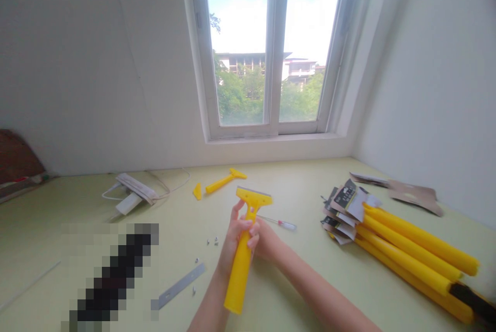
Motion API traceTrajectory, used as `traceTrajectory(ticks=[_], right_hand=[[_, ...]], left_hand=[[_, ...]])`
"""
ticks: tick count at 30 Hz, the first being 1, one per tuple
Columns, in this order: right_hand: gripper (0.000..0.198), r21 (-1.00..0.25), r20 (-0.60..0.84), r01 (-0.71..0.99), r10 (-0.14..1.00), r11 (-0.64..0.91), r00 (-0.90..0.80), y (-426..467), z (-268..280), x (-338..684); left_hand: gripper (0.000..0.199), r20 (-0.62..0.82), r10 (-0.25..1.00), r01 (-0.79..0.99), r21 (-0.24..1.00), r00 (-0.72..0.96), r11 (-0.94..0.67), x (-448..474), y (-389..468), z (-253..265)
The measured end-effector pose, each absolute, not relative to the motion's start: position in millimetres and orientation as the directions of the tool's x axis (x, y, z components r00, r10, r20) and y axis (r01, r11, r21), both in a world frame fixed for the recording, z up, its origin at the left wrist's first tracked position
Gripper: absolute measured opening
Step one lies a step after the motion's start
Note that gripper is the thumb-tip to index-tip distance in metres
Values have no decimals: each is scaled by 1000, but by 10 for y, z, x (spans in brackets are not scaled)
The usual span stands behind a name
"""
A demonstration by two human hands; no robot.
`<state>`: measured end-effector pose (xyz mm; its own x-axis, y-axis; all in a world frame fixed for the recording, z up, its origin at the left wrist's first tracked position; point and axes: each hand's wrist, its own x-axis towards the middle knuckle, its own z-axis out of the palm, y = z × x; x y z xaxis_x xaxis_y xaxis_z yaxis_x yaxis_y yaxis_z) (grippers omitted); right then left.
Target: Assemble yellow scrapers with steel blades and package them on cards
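Note:
A yellow scraper (242,265) is held up over the table, its wide head at the top and its thick handle slanting down toward me. Along the head's top edge runs a thin grey strip. My left hand (232,231) is closed around the neck and upper handle from the left, one finger reaching up to the head. From the right, my right hand (261,236) has its fingertips closed on the same handle just below the neck. Behind it lies a screwdriver (285,224) with a clear and red handle, its shaft partly hidden by the hand.
Left of my hands lie a flat metal blade (181,286) and several small screws (216,241). Farther back are another yellow scraper (220,183) and a loose yellow piece (197,191). A power strip (135,188) sits back left; carded yellow scrapers (411,254) and cardboard (414,195) lie right.

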<state>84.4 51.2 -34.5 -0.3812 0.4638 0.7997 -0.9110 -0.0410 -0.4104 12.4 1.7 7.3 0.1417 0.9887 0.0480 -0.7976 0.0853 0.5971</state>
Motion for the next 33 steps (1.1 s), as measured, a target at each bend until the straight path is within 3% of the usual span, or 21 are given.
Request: traceTrajectory(ticks=[2, 4, 6, 8, 13, 16, 22, 33], right_hand=[[32, -556, 703, -830, 560, 48, -438, 579, -362, 1128], [22, -762, 547, -619, 702, 190, -457, 622, -349, 1350], [9, -941, 338, -143, 870, 306, -359, 650, -306, 1532], [6, -947, 256, 145, 946, 287, -198, 669, -242, 1694], [18, -942, 328, 85, 945, 325, 17, 642, -60, 1901], [17, -905, 418, 54, 906, 422, -68, 572, 8, 1842], [8, -771, 566, 234, 806, 593, -176, 467, 21, 1723], [8, -708, 653, 255, 748, 659, -120, 436, -49, 1712]], left_hand=[[45, 50, 992, -812, 580, 119, 68, 133, 2, 81], [46, 44, 994, -838, 542, 105, 64, 135, -1, 85], [50, 31, 992, -856, 510, 125, 92, 125, 14, 73], [55, 14, 987, -849, 511, 163, 133, 106, 43, 42], [55, -54, 962, -727, 643, 269, 239, 115, 103, -78], [54, -70, 935, -636, 715, 347, 290, 179, 107, -138], [54, -66, 909, -544, 782, 411, 303, 269, 113, -210], [55, -84, 910, -508, 807, 407, 301, 278, 133, -250]])
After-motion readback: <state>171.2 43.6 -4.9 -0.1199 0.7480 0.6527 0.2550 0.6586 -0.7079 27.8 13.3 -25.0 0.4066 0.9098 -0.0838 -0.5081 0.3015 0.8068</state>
